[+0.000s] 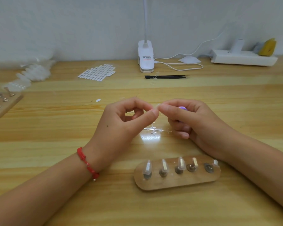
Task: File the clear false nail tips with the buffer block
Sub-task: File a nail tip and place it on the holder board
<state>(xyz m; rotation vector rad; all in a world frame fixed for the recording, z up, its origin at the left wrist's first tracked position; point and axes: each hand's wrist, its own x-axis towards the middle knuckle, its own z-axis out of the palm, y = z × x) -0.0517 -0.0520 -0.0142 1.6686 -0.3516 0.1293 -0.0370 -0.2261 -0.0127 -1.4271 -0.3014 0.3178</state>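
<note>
A clear false nail tip (158,105) sits where the two hands meet above the middle of the wooden table (55,128). It is small and see-through, so its outline is hard to make out. The left hand (129,118) pinches it between thumb and forefinger, the other fingers curled into a loose ring behind. The right hand (194,119) presses up against that pinch with its own thumb and forefinger, its fingers wrapped around the buffer block (182,108), of which only a purple patch shows between the knuckles. Whether the block touches the tip cannot be told. On the table just below the hands lies a clear plastic sprue (155,130), beside a bright patch of reflected light. A red cord bracelet (87,162) circles the left wrist. Nearer the person, an oval wooden holder (178,183) carries a row of five metal stands, several topped with clear tips. Farther back lie black tweezers (167,77), a sheet of white adhesive tabs (97,72) and one loose tab (98,100). A white clip lamp (145,57) stands at the wall, its cable (178,66) looping to the right toward a white power strip (243,58). At the left edge are a second wooden board (5,103) with stands and clear bags of nail tips (33,74).
</note>
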